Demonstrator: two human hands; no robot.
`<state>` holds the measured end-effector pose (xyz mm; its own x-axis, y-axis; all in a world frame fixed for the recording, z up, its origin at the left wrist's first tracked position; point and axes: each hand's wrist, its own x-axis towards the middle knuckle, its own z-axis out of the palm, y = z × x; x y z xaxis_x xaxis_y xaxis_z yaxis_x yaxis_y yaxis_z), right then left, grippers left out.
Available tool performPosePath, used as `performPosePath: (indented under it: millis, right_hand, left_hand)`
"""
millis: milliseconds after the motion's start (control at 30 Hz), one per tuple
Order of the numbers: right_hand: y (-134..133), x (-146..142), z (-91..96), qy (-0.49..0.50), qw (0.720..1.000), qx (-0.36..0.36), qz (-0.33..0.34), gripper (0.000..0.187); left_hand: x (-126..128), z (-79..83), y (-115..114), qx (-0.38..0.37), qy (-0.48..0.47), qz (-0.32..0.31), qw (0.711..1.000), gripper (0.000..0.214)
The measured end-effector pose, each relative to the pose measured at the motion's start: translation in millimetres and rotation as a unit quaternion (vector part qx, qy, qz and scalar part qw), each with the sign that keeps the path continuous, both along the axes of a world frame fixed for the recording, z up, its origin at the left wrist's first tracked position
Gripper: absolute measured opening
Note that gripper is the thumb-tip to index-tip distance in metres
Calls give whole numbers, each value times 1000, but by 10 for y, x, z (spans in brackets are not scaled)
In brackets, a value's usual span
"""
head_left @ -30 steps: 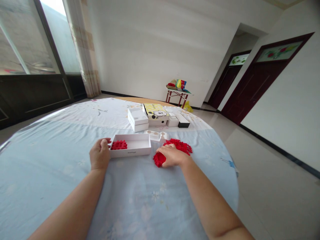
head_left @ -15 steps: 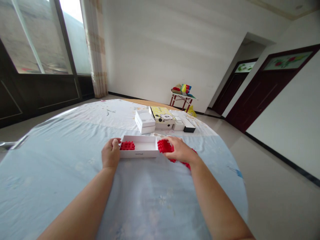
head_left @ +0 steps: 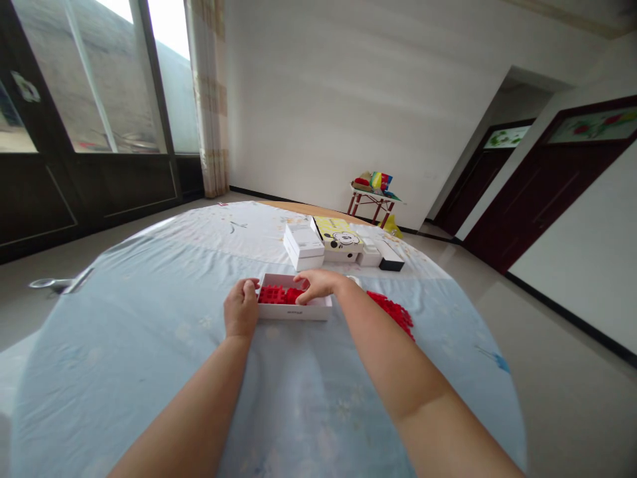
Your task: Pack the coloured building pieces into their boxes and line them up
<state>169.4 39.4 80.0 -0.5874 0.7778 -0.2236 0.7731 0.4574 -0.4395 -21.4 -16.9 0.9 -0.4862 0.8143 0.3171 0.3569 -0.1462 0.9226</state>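
A shallow white open box (head_left: pixel 311 312) stands on the table before me. My left hand (head_left: pixel 241 309) grips its left end, thumb and fingers closed at the wall. Inside at the left lies a red lattice-like plastic block (head_left: pixel 271 295). My right hand (head_left: pixel 317 285) reaches into the box from the right, its fingers closed round a second red block (head_left: pixel 292 295), right beside the first; the fingers partly cover it. Several more red blocks (head_left: pixel 393 311) lie in a pile on the cloth to the right, partly behind my right forearm.
Behind the open box stand a white box (head_left: pixel 303 247), a yellow cartoon box (head_left: pixel 338 236), a small white box (head_left: pixel 369 257) and a black-ended box (head_left: pixel 391 264). A pale blue flowered cloth (head_left: pixel 293 385) covers the round table. A small side table (head_left: pixel 373 197) stands by the wall.
My right hand has carried a red block leftward, from beside the box's right end into the box. My left hand stays on the box's left end. The whole view has shifted slightly.
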Motion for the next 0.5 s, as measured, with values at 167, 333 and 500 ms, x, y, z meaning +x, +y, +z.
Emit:
performPosePath:
  millis: [167,333,500]
  right_hand:
    - [15,52,-36,22,999,14,-27,54]
    - [10,18,-139,16,996,82,-23,29]
    - [-3,-28,-208,29,997,64,-14,36]
  left_hand:
    - [-9,-23,17,-6,7,6,1000,32]
    - [-10,-31,20,-5,8,4,1000,32]
    - [-6,-13,12,-2,6,4,1000,32]
